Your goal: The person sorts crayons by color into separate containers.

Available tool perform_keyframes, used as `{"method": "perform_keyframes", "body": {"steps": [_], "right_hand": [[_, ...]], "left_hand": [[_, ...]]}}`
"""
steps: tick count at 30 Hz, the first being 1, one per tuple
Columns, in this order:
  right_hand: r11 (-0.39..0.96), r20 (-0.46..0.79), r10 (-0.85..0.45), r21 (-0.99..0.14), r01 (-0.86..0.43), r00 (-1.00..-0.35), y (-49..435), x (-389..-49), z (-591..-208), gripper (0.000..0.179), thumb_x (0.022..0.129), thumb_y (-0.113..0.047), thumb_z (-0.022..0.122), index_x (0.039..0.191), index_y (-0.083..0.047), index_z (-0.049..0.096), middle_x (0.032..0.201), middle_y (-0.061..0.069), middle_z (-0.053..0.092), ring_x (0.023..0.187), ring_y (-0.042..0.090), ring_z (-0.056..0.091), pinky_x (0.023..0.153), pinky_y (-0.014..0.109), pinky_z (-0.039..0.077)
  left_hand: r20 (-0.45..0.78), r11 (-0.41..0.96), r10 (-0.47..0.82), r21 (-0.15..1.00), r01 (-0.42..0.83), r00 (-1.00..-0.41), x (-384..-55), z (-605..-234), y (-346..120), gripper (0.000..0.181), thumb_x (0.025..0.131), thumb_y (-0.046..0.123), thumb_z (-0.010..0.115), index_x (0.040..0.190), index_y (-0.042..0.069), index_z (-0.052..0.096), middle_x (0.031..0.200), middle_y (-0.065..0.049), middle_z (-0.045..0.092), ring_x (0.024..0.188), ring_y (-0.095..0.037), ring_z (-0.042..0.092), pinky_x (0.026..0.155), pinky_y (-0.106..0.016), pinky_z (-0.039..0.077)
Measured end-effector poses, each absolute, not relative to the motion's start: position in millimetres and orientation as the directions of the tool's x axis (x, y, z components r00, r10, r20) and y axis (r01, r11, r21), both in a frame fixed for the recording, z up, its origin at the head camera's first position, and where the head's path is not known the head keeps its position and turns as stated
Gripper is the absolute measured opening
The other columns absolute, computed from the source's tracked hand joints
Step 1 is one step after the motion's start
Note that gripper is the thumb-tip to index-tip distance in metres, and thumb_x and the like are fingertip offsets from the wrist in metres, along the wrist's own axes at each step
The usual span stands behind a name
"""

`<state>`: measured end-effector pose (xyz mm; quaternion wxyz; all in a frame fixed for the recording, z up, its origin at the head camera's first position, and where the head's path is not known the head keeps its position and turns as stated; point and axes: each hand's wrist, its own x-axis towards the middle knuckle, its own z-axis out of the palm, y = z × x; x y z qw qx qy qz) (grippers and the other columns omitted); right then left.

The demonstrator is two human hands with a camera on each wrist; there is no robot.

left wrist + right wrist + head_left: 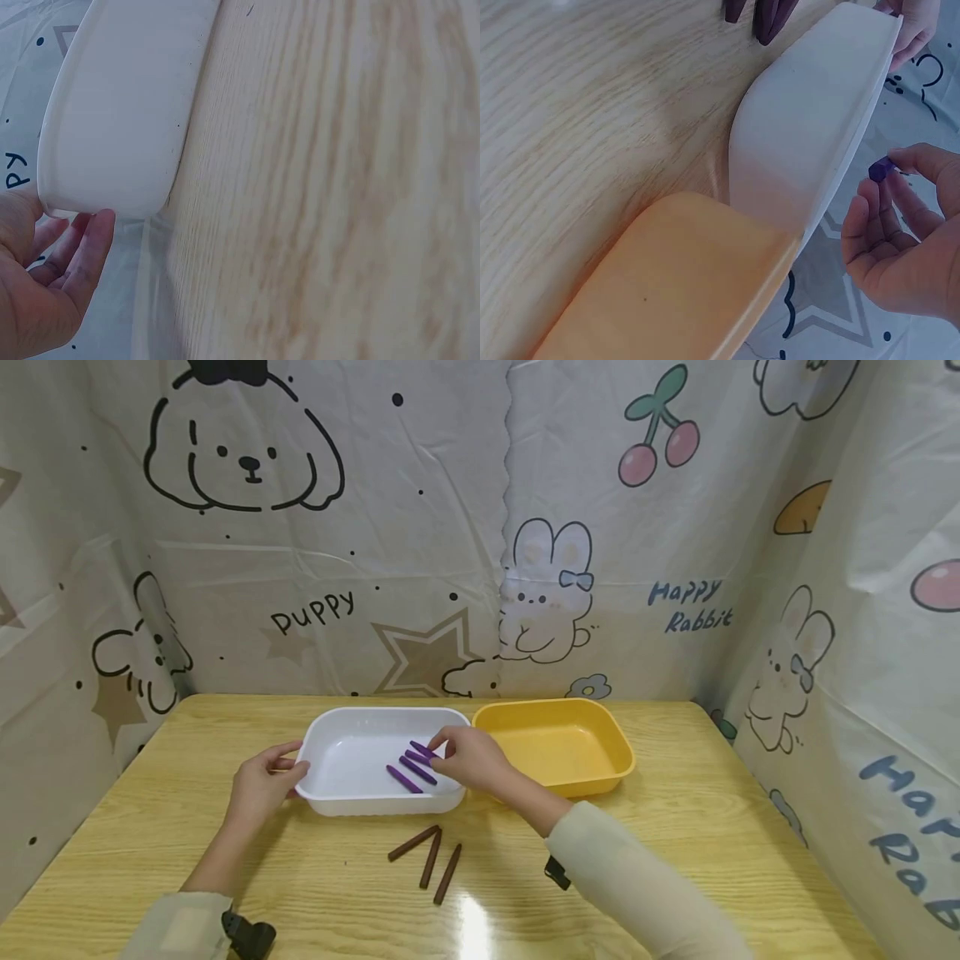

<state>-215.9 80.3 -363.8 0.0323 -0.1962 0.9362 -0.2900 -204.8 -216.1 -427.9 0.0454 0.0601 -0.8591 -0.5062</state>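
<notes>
My left hand holds the left end of a white plastic tray, with thumb and fingers at its rim. In the left wrist view those fingers reach the outer wall of the tray. Over the tray's right side is my right hand. It pinches a purple crayon between thumb and fingertips, as the right wrist view shows. Several purple crayons lie slanted, side by side, in the right part of the tray, partly covered by the right hand in the head view.
Three brown crayons lie on the wooden table in front of the white tray. A yellow tray stands right against its right end, under the right forearm. Printed cloth hangs behind and along both sides.
</notes>
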Motion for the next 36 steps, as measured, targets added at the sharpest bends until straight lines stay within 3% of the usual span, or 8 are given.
{"method": "perform_keyframes", "body": {"steps": [26,36], "right_hand": [[0.807,-0.016,-0.245,-0.558,-0.194,-0.969,58,-257,-383,0.019,0.085,-0.02,0.066,0.101,-0.011,0.069,0.084,0.003,0.063,0.07,0.015,0.052,0.058,0.021,0.043],[0.832,0.025,-0.25,-0.507,-0.227,-0.968,49,-262,-392,0.016,0.082,-0.017,0.068,0.096,-0.011,0.072,0.092,0.004,0.067,0.072,0.012,0.052,0.058,0.019,0.043]], "left_hand": [[0.02,0.464,-0.145,0.884,-0.05,-0.989,-206,-429,-218,0.048,0.089,0.017,0.062,0.131,-0.002,0.05,0.109,-0.024,0.059,0.07,0.003,0.058,0.064,-0.025,0.059],[0.011,0.455,-0.141,0.889,-0.055,-0.99,-206,-428,-219,0.048,0.089,0.017,0.063,0.131,-0.002,0.05,0.106,-0.022,0.06,0.068,0.003,0.058,0.063,-0.024,0.059]]}}
